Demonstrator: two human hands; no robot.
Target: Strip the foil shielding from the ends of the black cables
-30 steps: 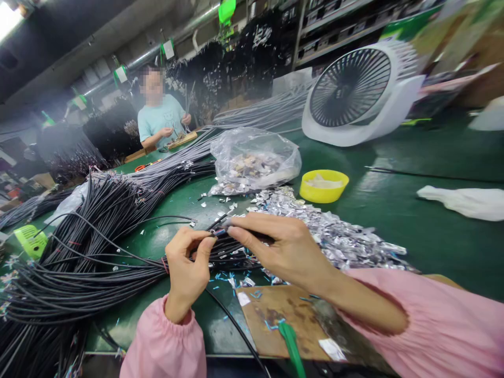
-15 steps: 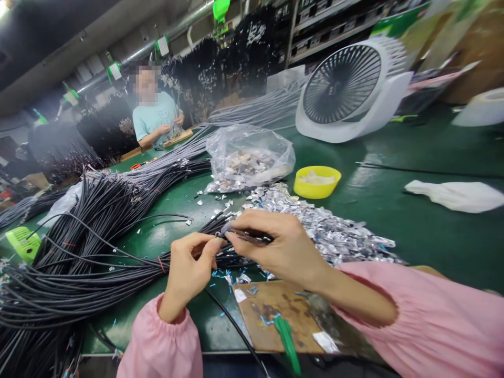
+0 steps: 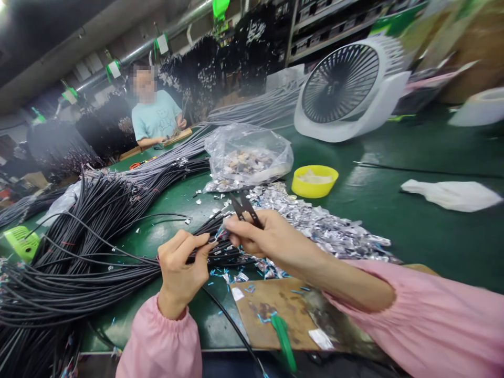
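Observation:
My left hand (image 3: pixel 179 270) pinches the end of a black cable between thumb and forefinger. Thin inner wires (image 3: pixel 218 235), some bluish, stick out from it towards my right hand (image 3: pixel 273 239). That hand holds a pair of dark thread snips (image 3: pixel 247 208), their two blades apart and pointing away from me. The right thumb and fingertip are at the wire tips; whether they grip them is hard to make out. Just behind both hands lies a bundle of black cables (image 3: pixel 129 268). Below them, a green-handled tool (image 3: pixel 284 341) lies on a stained brown board (image 3: pixel 252 310).
A heap of silver foil scraps (image 3: pixel 334 231) spreads right of my hands. Beyond are a clear plastic bag (image 3: pixel 252 152) of scraps, a yellow dish (image 3: pixel 315 181) and a white fan (image 3: pixel 350 94). A person in a light blue shirt (image 3: pixel 157 118) sits across the green table (image 3: pixel 394 210).
The snips have swung from lying low along my right palm to pointing up and away, blades apart. My left hand has drawn slightly left, and the inner wires now show between the hands.

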